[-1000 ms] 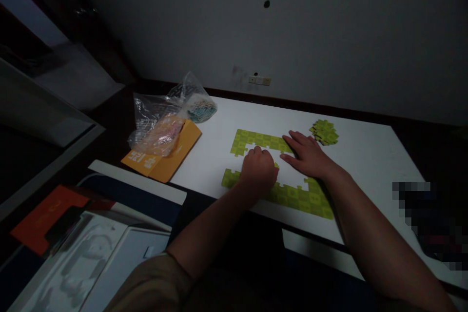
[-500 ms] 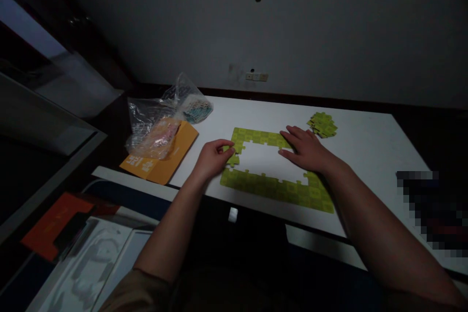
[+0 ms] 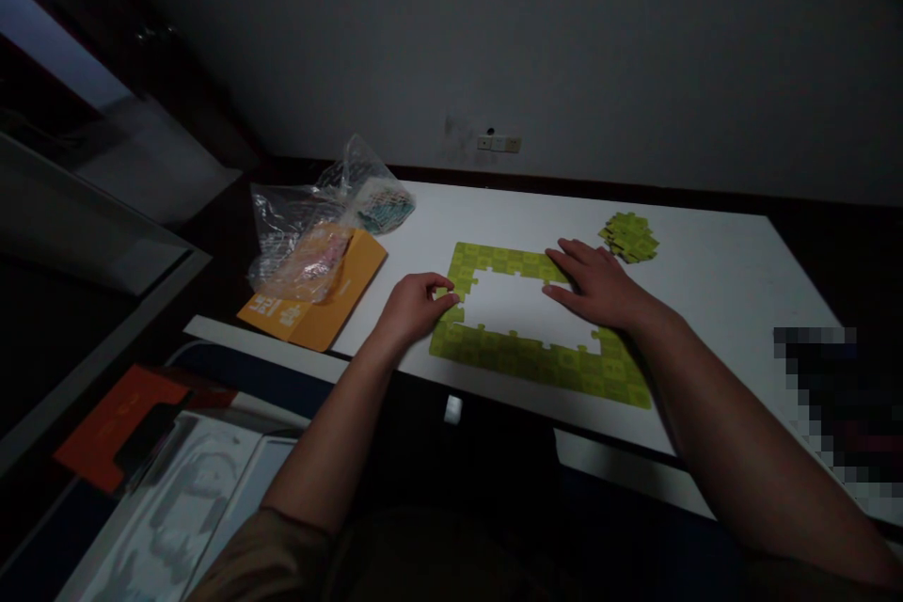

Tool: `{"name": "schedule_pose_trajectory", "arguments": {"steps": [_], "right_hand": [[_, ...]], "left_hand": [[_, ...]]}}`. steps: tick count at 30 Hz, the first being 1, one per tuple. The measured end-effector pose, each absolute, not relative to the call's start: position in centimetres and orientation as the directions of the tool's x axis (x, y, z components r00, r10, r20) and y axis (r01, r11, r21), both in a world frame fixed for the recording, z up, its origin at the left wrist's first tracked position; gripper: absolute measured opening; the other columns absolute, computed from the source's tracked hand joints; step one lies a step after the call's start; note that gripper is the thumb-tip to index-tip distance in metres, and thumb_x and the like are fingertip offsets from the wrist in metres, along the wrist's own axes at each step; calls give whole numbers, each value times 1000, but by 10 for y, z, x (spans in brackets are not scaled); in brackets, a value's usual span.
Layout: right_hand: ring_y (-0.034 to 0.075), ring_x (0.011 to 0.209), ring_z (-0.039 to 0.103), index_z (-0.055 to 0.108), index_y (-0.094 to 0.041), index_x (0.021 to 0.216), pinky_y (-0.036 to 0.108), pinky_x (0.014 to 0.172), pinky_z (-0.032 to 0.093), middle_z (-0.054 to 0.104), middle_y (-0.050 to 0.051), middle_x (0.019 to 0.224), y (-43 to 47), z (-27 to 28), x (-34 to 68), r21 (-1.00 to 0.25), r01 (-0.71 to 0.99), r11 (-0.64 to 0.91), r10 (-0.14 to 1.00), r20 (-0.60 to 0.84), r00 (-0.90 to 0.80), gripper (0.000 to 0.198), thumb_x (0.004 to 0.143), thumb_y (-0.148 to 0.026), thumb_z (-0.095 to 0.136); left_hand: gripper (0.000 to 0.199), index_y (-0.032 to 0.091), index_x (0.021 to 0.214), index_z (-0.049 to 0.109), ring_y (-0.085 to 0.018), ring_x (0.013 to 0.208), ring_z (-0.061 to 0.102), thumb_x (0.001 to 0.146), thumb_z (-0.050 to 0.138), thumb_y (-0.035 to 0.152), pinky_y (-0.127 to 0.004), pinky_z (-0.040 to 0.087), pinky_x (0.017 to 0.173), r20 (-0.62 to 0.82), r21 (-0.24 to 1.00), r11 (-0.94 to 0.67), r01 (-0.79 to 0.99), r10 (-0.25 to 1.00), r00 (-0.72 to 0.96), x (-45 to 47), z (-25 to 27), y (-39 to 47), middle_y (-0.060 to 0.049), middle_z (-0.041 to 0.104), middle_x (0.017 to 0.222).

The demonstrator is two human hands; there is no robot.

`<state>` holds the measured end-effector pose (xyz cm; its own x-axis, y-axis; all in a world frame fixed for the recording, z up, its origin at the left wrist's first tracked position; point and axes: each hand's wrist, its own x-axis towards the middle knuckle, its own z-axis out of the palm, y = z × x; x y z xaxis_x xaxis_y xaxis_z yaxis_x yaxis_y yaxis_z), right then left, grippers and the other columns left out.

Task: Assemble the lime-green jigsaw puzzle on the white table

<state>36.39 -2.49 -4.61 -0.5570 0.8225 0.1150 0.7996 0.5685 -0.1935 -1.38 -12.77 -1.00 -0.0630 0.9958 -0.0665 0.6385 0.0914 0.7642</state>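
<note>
Now, the left-edge jigsaw piece [image 3: 451,312], pinched by the left hand [image 3: 415,308], has been brought into line — the green puzzle border [image 3: 540,374] on the white table [image 3: 726,292] apparently closed — its right side covered by the spread right hand [image 3: 598,289].

On the tabletop [image 3: 740,301], the puzzle border [image 3: 540,364] lies between the folder [image 3: 358,280], left, partly under a plastic bag [image 3: 282,218], and the piece pile [image 3: 629,237], far right.

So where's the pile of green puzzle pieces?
In the head view, the pile of green puzzle pieces sits right of centre on the white table, just beyond the right hand.
</note>
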Motion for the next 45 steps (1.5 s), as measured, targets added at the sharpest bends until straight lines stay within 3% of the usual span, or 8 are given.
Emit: {"name": "schedule_pose_trajectory", "arguments": {"steps": [7,14,20,25,30,35,40,45], "right_hand": [[51,168,41,50,-23,176,82,132,34,44,20,183,-25,-46,364,-197,794,575,818,114,-564,91,107,-82,43],[51,167,44,51,-25,175,82,131,36,47,18,182,-24,-49,364,-200,789,581,814,147,-562,91,107,-84,40],[50,168,41,52,-22,175,80,133,35,43,20,183,-24,-48,364,-195,798,570,822,122,-557,92,107,-83,40],[49,169,40,50,-26,176,79,134,35,43,17,184,-24,-47,364,-199,796,571,821,116,-559,91,107,-84,40],[50,169,39,49,-25,177,78,134,35,42,17,185,-25,-44,362,-198,803,562,827,93,-555,92,107,-85,40],[49,170,40,51,-18,175,75,136,33,39,21,185,-27,-41,360,-187,811,555,831,77,-551,97,108,-87,35],[50,171,37,49,-16,176,76,136,30,38,23,185,-29,-35,357,-196,814,547,834,52,-549,97,109,-85,38],[45,173,34,46,-20,177,71,139,27,35,20,187,-34,-24,353,-211,825,524,847,25,-532,88,111,-77,51]], "left_hand": [[26,27,119,89,-26,92,73,95,86,37,-41,57,89,-13,678,44,733,999,-48,-9,-6,-134,-9,84,111],[36,24,127,84,-26,102,72,93,91,35,-41,59,96,60,623,-11,782,998,-34,-5,-8,-139,-11,76,127],[28,22,122,84,-26,103,71,97,88,35,-41,58,102,75,613,-16,790,996,-38,-3,-9,-142,-9,75,119],[50,25,148,75,-30,128,68,100,83,37,-45,55,116,109,592,-70,803,994,7,-3,-9,-142,-14,66,146],[60,28,148,74,-38,142,58,95,89,51,-54,46,126,126,447,-151,881,986,105,-3,-11,-145,-14,62,158],[47,27,136,77,-36,137,60,96,91,46,-54,48,121,134,432,-169,886,983,123,-6,-18,-143,-13,68,149],[47,25,135,79,-38,135,63,94,93,44,-57,52,116,205,432,-217,876,969,139,-11,-28,-136,-14,71,148],[45,25,131,83,-39,130,67,99,82,56,-58,55,115,268,406,-289,867,945,190,-22,-41,-130,-15,75,140]]}}
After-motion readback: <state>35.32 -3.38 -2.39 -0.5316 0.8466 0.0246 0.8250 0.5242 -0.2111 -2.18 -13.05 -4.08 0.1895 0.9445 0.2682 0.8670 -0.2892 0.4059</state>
